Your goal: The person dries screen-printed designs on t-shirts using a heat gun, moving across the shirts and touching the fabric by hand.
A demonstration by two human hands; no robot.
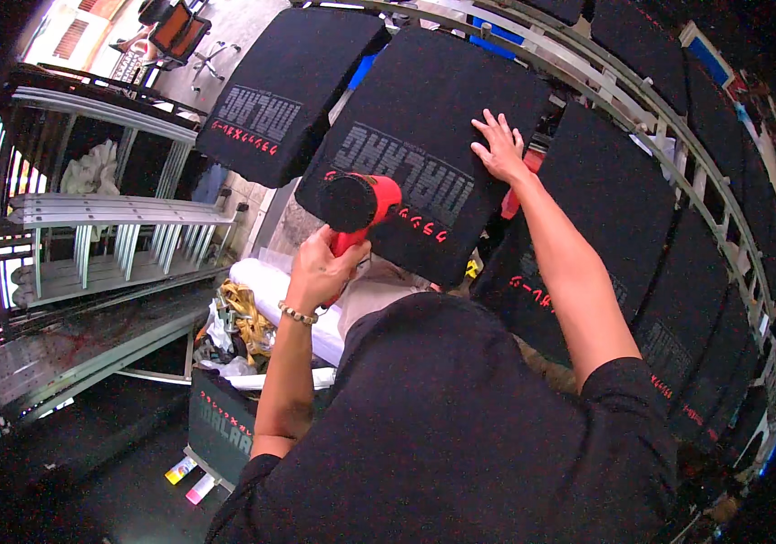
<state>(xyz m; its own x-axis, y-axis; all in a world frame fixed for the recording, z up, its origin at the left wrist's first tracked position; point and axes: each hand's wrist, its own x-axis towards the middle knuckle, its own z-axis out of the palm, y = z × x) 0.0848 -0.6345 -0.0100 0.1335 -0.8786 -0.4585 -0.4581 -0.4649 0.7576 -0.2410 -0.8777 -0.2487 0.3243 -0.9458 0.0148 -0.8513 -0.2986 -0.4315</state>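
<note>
My left hand [323, 268] is wrapped around the handle of a red and black hair dryer [386, 196]. The dryer hovers over black cloth [442, 81] stretched on a flat board, and its body hides part of the print. That grey block-letter print [428, 178] has a line of red characters [422, 226] below it. With fingers spread and nothing in them, my right hand [499, 148] lies on or just over the same cloth, near its right edge. Whether the palm presses down is not clear.
A second printed black cloth [292, 75] sits on a board to the left, and more boards [605, 183] line the right. A metal rail [639, 102] curves behind them. On the left are an aluminium ladder [122, 207], a white roll [258, 279] and a scrap heap [241, 323].
</note>
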